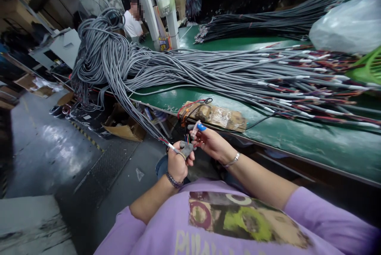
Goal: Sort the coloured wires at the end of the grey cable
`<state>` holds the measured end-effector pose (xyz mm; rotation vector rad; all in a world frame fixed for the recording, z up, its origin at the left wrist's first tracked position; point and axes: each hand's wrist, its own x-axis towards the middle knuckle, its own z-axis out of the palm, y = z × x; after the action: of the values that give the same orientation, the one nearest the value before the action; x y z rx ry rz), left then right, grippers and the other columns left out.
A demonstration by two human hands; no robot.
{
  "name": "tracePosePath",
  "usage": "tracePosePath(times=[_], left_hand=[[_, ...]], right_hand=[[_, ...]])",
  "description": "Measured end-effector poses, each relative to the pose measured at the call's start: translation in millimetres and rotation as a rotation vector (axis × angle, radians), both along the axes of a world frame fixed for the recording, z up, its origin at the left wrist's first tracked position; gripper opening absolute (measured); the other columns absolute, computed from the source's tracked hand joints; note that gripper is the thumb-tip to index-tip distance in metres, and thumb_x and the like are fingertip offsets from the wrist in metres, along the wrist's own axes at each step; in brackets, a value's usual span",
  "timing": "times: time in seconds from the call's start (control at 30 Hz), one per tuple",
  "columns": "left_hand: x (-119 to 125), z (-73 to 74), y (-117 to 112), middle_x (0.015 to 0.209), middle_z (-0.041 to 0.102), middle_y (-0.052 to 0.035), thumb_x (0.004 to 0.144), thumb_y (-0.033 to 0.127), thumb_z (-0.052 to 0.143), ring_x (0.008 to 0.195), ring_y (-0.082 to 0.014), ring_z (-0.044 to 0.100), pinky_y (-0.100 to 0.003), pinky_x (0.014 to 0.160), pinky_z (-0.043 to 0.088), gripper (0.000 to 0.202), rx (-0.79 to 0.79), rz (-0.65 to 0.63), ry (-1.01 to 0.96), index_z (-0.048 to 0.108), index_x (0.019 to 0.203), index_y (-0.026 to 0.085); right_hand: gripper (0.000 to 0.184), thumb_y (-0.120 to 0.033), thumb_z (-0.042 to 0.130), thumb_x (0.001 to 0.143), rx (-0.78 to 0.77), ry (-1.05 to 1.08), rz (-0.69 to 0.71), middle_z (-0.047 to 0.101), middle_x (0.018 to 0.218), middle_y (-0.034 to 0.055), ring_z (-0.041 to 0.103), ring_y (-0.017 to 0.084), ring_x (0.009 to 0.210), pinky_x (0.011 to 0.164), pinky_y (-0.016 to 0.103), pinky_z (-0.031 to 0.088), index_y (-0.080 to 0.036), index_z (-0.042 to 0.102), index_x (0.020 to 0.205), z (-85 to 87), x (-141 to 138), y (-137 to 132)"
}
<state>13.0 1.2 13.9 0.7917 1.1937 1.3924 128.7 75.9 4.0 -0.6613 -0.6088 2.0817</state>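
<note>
My left hand [177, 162] is closed round the end of a grey cable [149, 125] that runs up to the big heap on the bench; thin coloured wires stick out of the cable end by my thumb, which wears a grey finger cot. My right hand [212, 143] is just to the right of it, fingers pinched at those wire ends, with blue and pale finger cots on the fingertips. Both hands hang in front of the bench edge, above my lap.
A green workbench [312, 136] carries a long heap of grey cables [190, 66] with stripped, coloured ends at the right. A taped wooden block with red wires [216, 115] lies near the edge. A plastic bag [348, 25], green basket [367, 68], and a seated person [132, 21] are beyond.
</note>
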Motion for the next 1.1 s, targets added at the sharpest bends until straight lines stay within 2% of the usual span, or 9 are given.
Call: tracePosePath(times=[0.17,0.4,0.67,0.87,1.1], left_hand=[[-1.0,-0.2,4.4,0.046,0.054,0.003,0.069,0.037,0.065,0.031,-0.0037,0.038,-0.017,0.032,0.022,0.027,0.013,0.03,-0.013,0.052,0.059,0.015],[-2.0,-2.6,10.9,0.045,0.053,0.0034,0.066,0.039,0.066,0.03,-0.0038,0.038,-0.017,0.031,0.021,0.027,-0.046,0.036,-0.026,0.052,0.061,0.016],[-3.5,-1.6,12.2,0.045,0.053,0.0033,0.065,0.042,0.067,0.031,-0.0039,0.038,-0.017,0.032,0.021,0.03,-0.047,0.014,-0.018,0.052,0.062,0.016],[-3.1,-5.9,15.3,0.044,0.053,0.0035,0.066,0.039,0.066,0.031,-0.0045,0.038,-0.018,0.032,0.022,0.027,-0.047,0.008,-0.013,0.052,0.061,0.017],[-4.8,-12.3,15.4,0.045,0.053,0.0026,0.067,0.037,0.064,0.031,-0.0045,0.038,-0.018,0.033,0.023,0.025,-0.05,-0.011,0.03,0.054,0.061,0.016]], right_hand=[[0.025,-0.042,0.068,0.075,0.078,-0.051,-0.026,0.06,0.07,-0.0011,0.05,0.009,0.059,0.055,0.022,0.044,-0.018,0.063,0.076,3.5,0.0,-2.9],[0.021,-0.038,0.069,0.073,0.093,-0.11,-0.028,0.058,0.065,-0.0008,0.051,0.009,0.059,0.056,0.022,0.044,-0.017,0.064,0.075,4.6,0.7,-0.9],[0.042,-0.056,0.057,0.079,0.155,-0.146,-0.055,0.064,0.071,0.0057,0.054,0.013,0.063,0.06,0.026,0.047,-0.017,0.068,0.075,-5.1,0.2,2.9],[0.038,-0.054,0.064,0.074,0.043,-0.042,-0.005,0.063,0.065,0.0036,0.051,0.011,0.057,0.056,0.025,0.046,-0.016,0.069,0.077,-6.7,-3.3,7.8],[0.039,-0.054,0.072,0.065,0.031,-0.049,-0.102,0.064,0.064,0.0017,0.053,0.012,0.055,0.052,0.024,0.041,-0.017,0.067,0.076,-12.1,-10.3,9.8]])
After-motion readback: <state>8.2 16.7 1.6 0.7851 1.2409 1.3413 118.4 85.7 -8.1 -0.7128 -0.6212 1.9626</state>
